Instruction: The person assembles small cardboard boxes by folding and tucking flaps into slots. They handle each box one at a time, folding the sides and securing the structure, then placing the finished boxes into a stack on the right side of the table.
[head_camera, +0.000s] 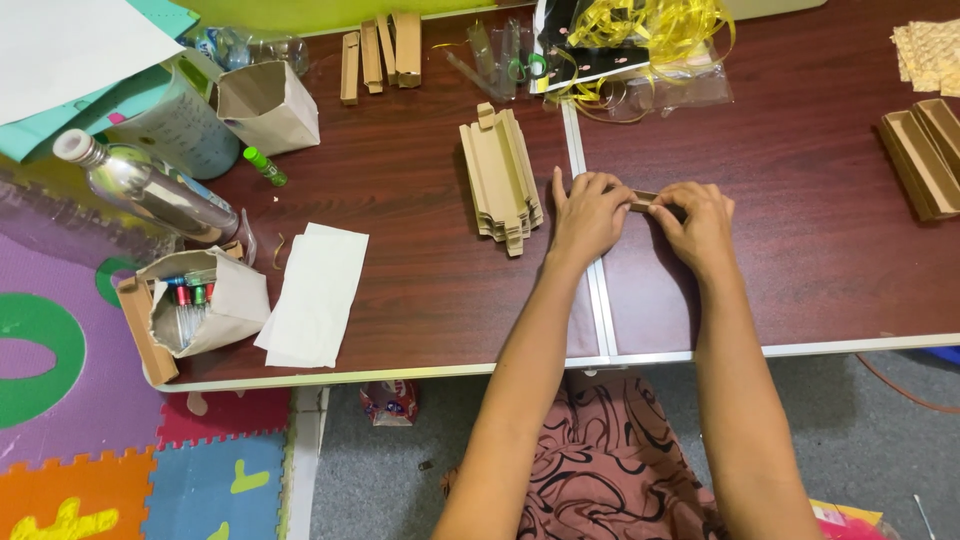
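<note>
At table's left edge, paper bag holds small tubes.

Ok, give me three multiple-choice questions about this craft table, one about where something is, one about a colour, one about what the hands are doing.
1. Where is the stack of flat cardboard pieces?
A. Just left of the left hand
B. On the floor mats
C. Inside the paper bag

2. What colour is the curled ribbon at the far edge of the table?
A. Red
B. Yellow
C. Blue

3. What is the state of the two hands?
A. Both flat and empty
B. One is raised off the table
C. Both pinch one small cardboard piece

Answers: 1 A, the stack lies on the table beside that hand. 2 B, the ribbon loops are bright yellow. 3 C, the left hand and the right hand meet on the piece, fingers closed around it.
</note>
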